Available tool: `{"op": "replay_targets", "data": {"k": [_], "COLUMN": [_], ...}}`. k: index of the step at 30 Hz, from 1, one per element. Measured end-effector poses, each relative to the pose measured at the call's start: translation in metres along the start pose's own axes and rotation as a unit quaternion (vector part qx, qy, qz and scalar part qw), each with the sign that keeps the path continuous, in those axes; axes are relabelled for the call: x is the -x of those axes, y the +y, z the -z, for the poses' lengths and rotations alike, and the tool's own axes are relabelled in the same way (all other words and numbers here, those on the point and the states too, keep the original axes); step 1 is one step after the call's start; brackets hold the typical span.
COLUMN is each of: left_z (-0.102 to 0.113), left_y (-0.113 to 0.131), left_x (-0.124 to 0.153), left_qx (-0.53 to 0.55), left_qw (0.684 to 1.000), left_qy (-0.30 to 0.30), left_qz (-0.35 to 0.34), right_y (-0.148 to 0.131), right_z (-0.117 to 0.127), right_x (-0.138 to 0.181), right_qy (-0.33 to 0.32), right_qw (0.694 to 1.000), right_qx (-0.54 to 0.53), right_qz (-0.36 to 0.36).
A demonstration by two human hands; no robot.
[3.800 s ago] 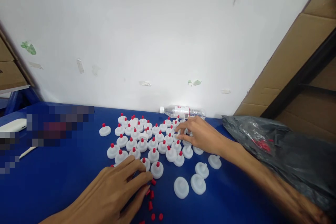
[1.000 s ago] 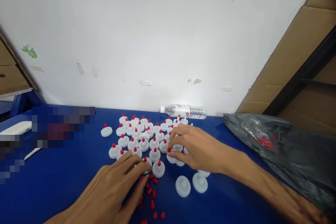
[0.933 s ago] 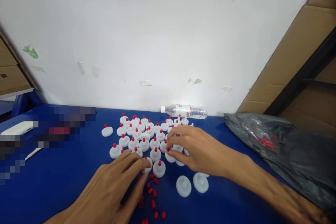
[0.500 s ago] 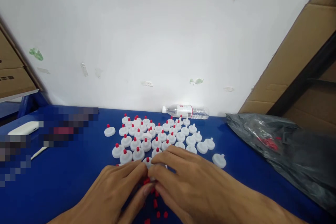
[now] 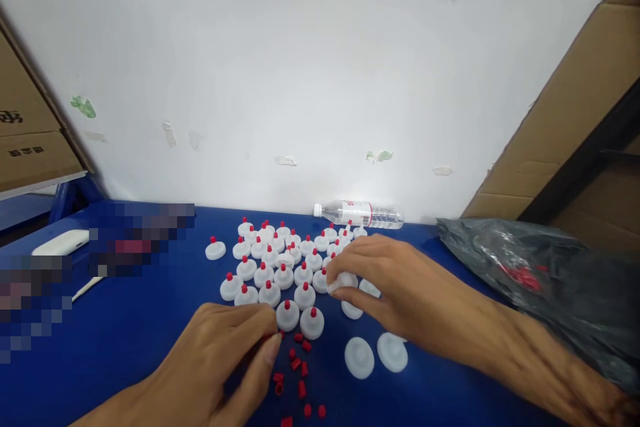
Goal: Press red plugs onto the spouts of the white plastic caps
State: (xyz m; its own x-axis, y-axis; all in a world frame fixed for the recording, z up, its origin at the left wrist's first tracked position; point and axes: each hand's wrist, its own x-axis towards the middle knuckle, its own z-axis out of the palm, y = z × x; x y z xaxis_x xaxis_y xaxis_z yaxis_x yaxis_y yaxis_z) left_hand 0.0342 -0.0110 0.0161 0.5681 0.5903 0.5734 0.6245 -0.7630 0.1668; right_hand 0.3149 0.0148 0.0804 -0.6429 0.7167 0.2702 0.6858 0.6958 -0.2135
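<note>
Several white bottle caps with red tips [image 5: 280, 267] stand in a cluster on the blue table [image 5: 125, 340]. My right hand [image 5: 395, 283] reaches over the cluster's right side, its fingers closed on a white cap [image 5: 344, 281]. My left hand [image 5: 225, 360] rests at the near edge with its fingers curled and pinched together beside a scatter of small red tips [image 5: 297, 373]; what it holds is hidden. Two bare white caps [image 5: 375, 355] lie near my right wrist.
A clear water bottle [image 5: 357, 214] lies against the white wall. A black plastic bag [image 5: 540, 280] with red pieces sits at the right, below cardboard boxes [image 5: 575, 107]. A white object [image 5: 60, 242] lies at the left edge.
Half a second ago both hands met over the red tips near me. My right hand has since moved back out to the cluster and closed on a white cap; my left hand stayed put.
</note>
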Motion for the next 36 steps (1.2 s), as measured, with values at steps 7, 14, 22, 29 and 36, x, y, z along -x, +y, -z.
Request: {"op": "replay_targets", "data": {"k": [7,14,22,29,36], "left_z": [-0.011,-0.013,-0.011,-0.009,-0.009], "left_y": [0.002,0.002,0.001,0.0,0.002], "left_x": [-0.009,-0.006,-0.007,-0.01,-0.005], "left_qx": [-0.018,-0.031,-0.04,-0.044,-0.053], "left_qw": [0.998,0.996,0.996,0.996,0.996], "left_qy": [-0.047,-0.025,-0.008,0.013,0.037], "left_qz": [-0.043,-0.078,-0.081,-0.077,-0.068], "right_y": [0.001,0.009,0.017,0.013,-0.014], "right_z": [-0.014,-0.02,-0.003,0.003,0.005], "right_x": [-0.009,-0.009,0.002,0.003,0.005], "right_qy": [-0.059,-0.096,-0.124,-0.086,-0.043], "right_qw": [0.998,0.995,0.983,0.991,0.998], "right_qx": [-0.001,0.006,0.102,0.09,-0.023], "right_qz": [-0.023,-0.035,-0.089,-0.056,-0.043]}}
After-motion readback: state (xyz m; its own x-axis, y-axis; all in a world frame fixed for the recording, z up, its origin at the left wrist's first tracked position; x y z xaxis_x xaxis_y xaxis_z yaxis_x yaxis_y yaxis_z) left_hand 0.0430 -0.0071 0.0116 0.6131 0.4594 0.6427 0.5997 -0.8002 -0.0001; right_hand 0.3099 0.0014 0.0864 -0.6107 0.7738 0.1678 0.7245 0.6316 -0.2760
